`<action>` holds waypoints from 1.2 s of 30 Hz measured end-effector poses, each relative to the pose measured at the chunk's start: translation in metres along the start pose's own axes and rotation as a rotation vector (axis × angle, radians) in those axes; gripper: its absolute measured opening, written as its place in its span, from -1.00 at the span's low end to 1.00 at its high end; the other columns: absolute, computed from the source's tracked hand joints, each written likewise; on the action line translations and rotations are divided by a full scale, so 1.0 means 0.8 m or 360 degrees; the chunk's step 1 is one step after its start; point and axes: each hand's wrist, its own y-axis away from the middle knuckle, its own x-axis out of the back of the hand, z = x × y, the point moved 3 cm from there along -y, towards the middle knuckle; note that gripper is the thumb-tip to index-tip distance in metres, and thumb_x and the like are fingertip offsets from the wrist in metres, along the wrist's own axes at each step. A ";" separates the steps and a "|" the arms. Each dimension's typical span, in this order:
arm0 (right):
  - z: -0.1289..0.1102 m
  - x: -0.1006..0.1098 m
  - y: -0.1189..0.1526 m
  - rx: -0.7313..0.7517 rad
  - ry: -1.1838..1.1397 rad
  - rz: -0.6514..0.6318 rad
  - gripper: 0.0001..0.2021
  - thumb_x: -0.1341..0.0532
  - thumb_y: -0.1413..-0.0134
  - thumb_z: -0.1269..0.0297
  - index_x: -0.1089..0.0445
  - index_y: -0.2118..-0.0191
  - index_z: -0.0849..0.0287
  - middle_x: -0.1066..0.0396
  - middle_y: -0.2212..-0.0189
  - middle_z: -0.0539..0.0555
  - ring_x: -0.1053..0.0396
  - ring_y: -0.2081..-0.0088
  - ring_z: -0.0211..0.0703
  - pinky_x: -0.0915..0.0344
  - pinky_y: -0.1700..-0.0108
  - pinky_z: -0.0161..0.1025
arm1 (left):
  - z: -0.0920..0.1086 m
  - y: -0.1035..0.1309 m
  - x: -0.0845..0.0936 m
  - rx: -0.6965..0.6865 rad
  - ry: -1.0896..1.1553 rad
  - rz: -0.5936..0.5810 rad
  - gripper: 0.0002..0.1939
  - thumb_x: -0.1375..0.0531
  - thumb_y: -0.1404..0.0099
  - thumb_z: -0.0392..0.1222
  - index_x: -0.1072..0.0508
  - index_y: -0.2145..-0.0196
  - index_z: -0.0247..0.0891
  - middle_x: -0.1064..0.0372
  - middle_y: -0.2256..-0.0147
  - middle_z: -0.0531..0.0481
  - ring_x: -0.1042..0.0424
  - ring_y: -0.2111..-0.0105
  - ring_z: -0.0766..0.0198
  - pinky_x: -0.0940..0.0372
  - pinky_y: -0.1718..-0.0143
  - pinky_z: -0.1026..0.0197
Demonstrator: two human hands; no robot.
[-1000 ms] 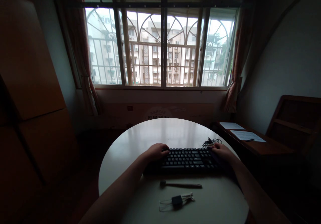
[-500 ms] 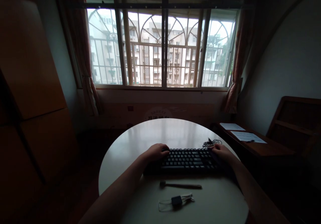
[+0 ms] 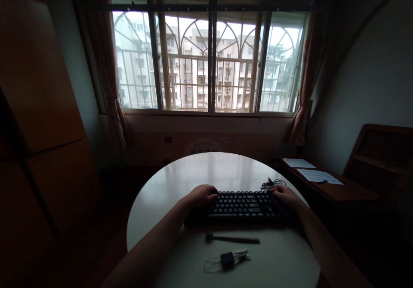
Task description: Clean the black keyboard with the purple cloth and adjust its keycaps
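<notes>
A black keyboard (image 3: 245, 204) lies across the white round table (image 3: 155, 197). My left hand (image 3: 202, 195) is closed on its far left corner, the thumb at the edge of the keys. At the far right end, my right hand (image 3: 286, 197) has its fingers closed on the keyboard's edge, and the forearm hides part of that side. A coiled black cable (image 3: 270, 183) lies just behind the right fingers. On the near side of the keyboard is a small brush (image 3: 235, 239) with a dark head. Closer still lies a dark square piece with thin wire loops (image 3: 227, 259).
To the right, a low wooden surface (image 3: 358, 191) carries sheets of paper (image 3: 318, 176) and a dark pen (image 3: 322, 182). A wooden cabinet (image 3: 61, 180) stands at the left. Beyond the table is a barred window (image 3: 211, 64) between tied curtains.
</notes>
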 end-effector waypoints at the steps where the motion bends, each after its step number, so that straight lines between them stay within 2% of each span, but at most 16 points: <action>1: 0.001 0.000 -0.001 0.0003 -0.0003 0.0001 -0.87 -0.19 0.08 0.21 -0.30 0.47 0.14 -0.43 0.48 0.04 -0.39 0.37 -0.07 -0.26 0.32 -0.25 | -0.001 0.000 -0.001 -0.0005 -0.0001 0.0003 -0.65 -0.11 -0.29 0.03 -0.50 0.04 -0.11 -0.46 0.04 -0.03 -0.40 0.05 0.07 -0.26 0.06 0.16; 11: 0.004 0.000 -0.002 -0.0009 -0.0004 -0.0015 -0.87 -0.19 0.09 0.20 -0.33 0.44 0.15 -0.45 0.46 0.04 -0.41 0.34 -0.05 -0.27 0.29 -0.24 | -0.006 -0.004 -0.005 -0.0019 -0.0014 0.0020 -0.64 -0.11 -0.29 0.02 -0.49 0.04 -0.11 -0.46 0.04 -0.03 -0.41 0.05 0.08 -0.27 0.07 0.17; 17: 0.004 0.000 -0.003 0.0031 -0.0020 -0.0037 -0.84 -0.21 0.11 0.18 -0.26 0.50 0.14 -0.49 0.37 0.08 -0.41 0.33 -0.06 -0.27 0.27 -0.23 | -0.003 -0.001 -0.001 0.0005 0.0016 0.0006 -0.63 -0.11 -0.29 0.05 -0.49 0.04 -0.10 -0.45 0.04 -0.03 -0.40 0.04 0.07 -0.27 0.07 0.16; 24: 0.006 -0.001 -0.003 0.0073 -0.0020 -0.0064 -0.79 -0.24 0.10 0.14 -0.24 0.49 0.13 -0.48 0.38 0.07 -0.42 0.31 -0.04 -0.28 0.25 -0.21 | -0.002 0.000 -0.001 -0.0001 0.0004 0.0004 -0.64 -0.11 -0.29 0.04 -0.49 0.04 -0.10 -0.45 0.03 -0.03 -0.40 0.04 0.08 -0.27 0.07 0.16; 31: 0.001 0.001 0.000 -0.0005 0.0028 -0.0021 -0.88 -0.21 0.10 0.23 -0.33 0.44 0.15 -0.46 0.43 0.06 -0.42 0.33 -0.04 -0.27 0.27 -0.22 | -0.003 -0.002 -0.003 -0.0023 -0.0007 0.0009 -0.65 -0.10 -0.29 0.02 -0.50 0.05 -0.11 -0.46 0.04 -0.03 -0.40 0.04 0.08 -0.27 0.07 0.17; 36: -0.001 0.000 0.002 0.0066 -0.0006 -0.0020 -0.80 -0.24 0.12 0.14 -0.28 0.49 0.14 -0.43 0.47 0.04 -0.39 0.37 -0.07 -0.27 0.30 -0.22 | -0.004 -0.002 -0.003 -0.0010 0.0005 0.0015 -0.63 -0.11 -0.28 0.04 -0.50 0.04 -0.10 -0.45 0.03 -0.03 -0.40 0.04 0.07 -0.26 0.06 0.16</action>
